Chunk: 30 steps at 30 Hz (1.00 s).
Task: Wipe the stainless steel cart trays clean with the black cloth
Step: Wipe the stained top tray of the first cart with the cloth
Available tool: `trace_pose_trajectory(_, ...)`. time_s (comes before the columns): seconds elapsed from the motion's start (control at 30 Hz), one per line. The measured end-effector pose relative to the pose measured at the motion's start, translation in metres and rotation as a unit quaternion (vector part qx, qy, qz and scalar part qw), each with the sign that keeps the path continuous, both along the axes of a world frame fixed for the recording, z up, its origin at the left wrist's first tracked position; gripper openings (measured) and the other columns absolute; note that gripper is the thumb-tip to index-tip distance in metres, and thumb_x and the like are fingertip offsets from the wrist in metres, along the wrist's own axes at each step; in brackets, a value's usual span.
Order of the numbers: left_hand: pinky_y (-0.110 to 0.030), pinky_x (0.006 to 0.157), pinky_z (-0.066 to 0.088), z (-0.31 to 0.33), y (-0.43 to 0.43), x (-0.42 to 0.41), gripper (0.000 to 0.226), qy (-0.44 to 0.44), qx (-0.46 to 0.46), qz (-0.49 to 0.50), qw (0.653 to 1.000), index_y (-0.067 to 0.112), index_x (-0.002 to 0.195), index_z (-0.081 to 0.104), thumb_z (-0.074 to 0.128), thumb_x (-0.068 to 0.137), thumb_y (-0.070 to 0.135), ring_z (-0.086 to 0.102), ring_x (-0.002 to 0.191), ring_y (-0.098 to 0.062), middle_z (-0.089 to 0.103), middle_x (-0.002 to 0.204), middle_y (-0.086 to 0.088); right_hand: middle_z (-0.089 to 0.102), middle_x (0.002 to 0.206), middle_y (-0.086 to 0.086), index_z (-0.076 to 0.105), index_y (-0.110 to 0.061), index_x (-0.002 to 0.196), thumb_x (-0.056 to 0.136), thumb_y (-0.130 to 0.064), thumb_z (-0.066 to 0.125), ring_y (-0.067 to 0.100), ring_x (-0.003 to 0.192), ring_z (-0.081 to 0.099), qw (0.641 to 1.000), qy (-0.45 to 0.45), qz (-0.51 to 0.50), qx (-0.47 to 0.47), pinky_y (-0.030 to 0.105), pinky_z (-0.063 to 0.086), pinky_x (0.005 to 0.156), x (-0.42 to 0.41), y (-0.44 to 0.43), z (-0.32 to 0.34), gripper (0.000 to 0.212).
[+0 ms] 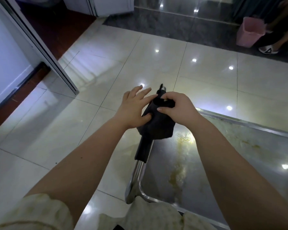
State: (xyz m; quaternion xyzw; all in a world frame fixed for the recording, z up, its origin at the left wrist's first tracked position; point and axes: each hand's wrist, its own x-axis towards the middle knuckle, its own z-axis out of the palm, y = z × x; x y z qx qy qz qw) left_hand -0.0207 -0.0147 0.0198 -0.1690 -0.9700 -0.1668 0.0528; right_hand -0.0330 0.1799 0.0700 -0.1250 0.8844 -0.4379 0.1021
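Note:
The black cloth (pixel 158 127) hangs bunched over the cart's handle (pixel 142 153), a steel tube with a black grip. My right hand (pixel 176 108) grips the top of the cloth, fingers curled round its folded edge. My left hand (pixel 134 108) lies against the cloth's left side with fingers spread straight and the thumb pressing into the fabric. The stainless steel cart tray (pixel 231 146) spreads to the right below my right arm; it shows yellowish smears and streaks down its middle.
Glossy cream floor tiles (pixel 156 67) surround the cart. A white sliding door frame (pixel 45 50) stands at left. At the far right, a pink bin (pixel 249 32) stands beside another person's leg and shoe (pixel 269 47).

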Motion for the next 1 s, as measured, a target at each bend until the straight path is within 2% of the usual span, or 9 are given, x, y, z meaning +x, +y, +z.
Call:
trace_pose_trajectory(0.1,-0.05,0.111,0.014,0.032,0.018,-0.008,0.089,0.014,-0.013,-0.038,0.999,0.047,0.151,0.021,0.061,0.072,0.049,0.005,0.15,-0.03,0.017,0.163,-0.001,0.058,0.086,-0.012,0.069,-0.018,0.093,0.078,-0.007,0.078,0.004,0.08,0.051,0.997,0.067,0.045,0.019,0.005,0.035,0.073,0.004,0.029,0.026,0.02)
trace_pose_trajectory(0.2,-0.048,0.112,0.007,0.052,0.051,-0.012,0.079,0.048,-0.042,-0.084,0.994,0.039,0.142,0.044,0.077,0.071,0.05,-0.001,0.15,-0.031,0.015,0.164,-0.003,0.052,0.082,-0.013,0.072,-0.018,0.093,0.075,-0.004,0.08,0.012,0.086,0.048,0.988,0.14,0.034,0.062,0.006,0.03,0.077,0.013,0.066,0.043,0.024)
trace_pose_trajectory(0.27,-0.049,0.112,0.007,0.057,0.079,-0.012,0.058,0.089,-0.049,-0.114,0.988,0.029,0.122,0.062,0.079,0.071,0.051,0.008,0.15,-0.031,0.03,0.159,-0.001,0.051,0.082,-0.01,0.073,-0.02,0.091,0.075,-0.005,0.079,0.023,0.091,0.048,0.982,0.171,0.001,0.075,0.011,0.03,0.078,0.023,0.094,0.047,0.023)
trace_pose_trajectory(0.33,-0.05,0.111,0.011,0.057,0.108,-0.006,0.046,0.107,-0.025,-0.126,0.986,0.022,0.107,0.066,0.078,0.073,0.051,0.023,0.147,-0.026,0.051,0.145,0.003,0.05,0.083,-0.013,0.072,-0.022,0.088,0.076,-0.005,0.077,0.022,0.094,0.047,0.978,0.191,-0.045,0.065,0.012,0.032,0.08,0.039,0.124,0.05,0.021)
trace_pose_trajectory(0.4,-0.046,0.108,0.016,0.055,0.14,0.005,0.043,0.116,0.03,-0.13,0.984,0.02,0.104,0.067,0.076,0.074,0.05,0.039,0.139,-0.022,0.066,0.122,0.007,0.05,0.084,-0.015,0.071,-0.023,0.088,0.078,-0.005,0.076,0.019,0.094,0.046,0.972,0.206,-0.092,0.059,0.01,0.031,0.081,0.059,0.156,0.051,0.021)
trace_pose_trajectory(0.5,-0.037,0.1,0.023,0.054,0.193,0.028,0.042,0.141,0.09,-0.146,0.975,0.022,0.098,0.068,0.071,0.071,0.054,0.054,0.12,-0.018,0.069,0.098,0.011,0.05,0.084,-0.017,0.071,-0.023,0.089,0.078,-0.006,0.076,0.016,0.095,0.046,0.963,0.211,-0.157,0.055,0.008,0.03,0.081,0.097,0.21,0.049,0.021)
trace_pose_trajectory(0.7,-0.037,0.094,0.027,0.046,0.319,0.093,0.031,0.144,0.11,-0.184,0.966,0.024,0.095,0.067,0.068,0.075,0.049,0.057,0.099,-0.02,0.068,0.089,0.008,0.046,0.082,-0.021,0.073,-0.018,0.092,0.074,-0.009,0.081,0.015,0.09,0.046,0.927,0.247,-0.25,0.127,0.028,0.037,0.085,0.192,0.331,0.033,0.022)
trace_pose_trajectory(0.83,-0.041,0.097,0.031,0.034,0.407,0.159,0.017,0.091,0.13,-0.197,0.967,0.025,0.093,0.066,0.071,0.084,0.039,0.058,0.096,-0.022,0.066,0.085,0.011,0.057,0.087,-0.008,0.074,-0.018,0.091,0.074,-0.006,0.078,0.019,0.092,0.055,0.905,0.233,-0.333,0.125,0.033,0.044,0.085,0.273,0.406,0.017,0.021)
trace_pose_trajectory(1.0,-0.039,0.095,0.027,0.013,0.497,0.242,0.013,0.057,0.137,-0.213,0.966,0.025,0.09,0.066,0.073,0.084,0.034,0.059,0.096,-0.023,0.066,0.085,0.009,0.052,0.092,-0.013,0.074,-0.02,0.093,0.071,0.007,0.065,0.027,0.095,0.056,0.877,0.227,-0.389,0.171,0.052,0.046,0.084,0.368,0.481,-0.016,0.036)
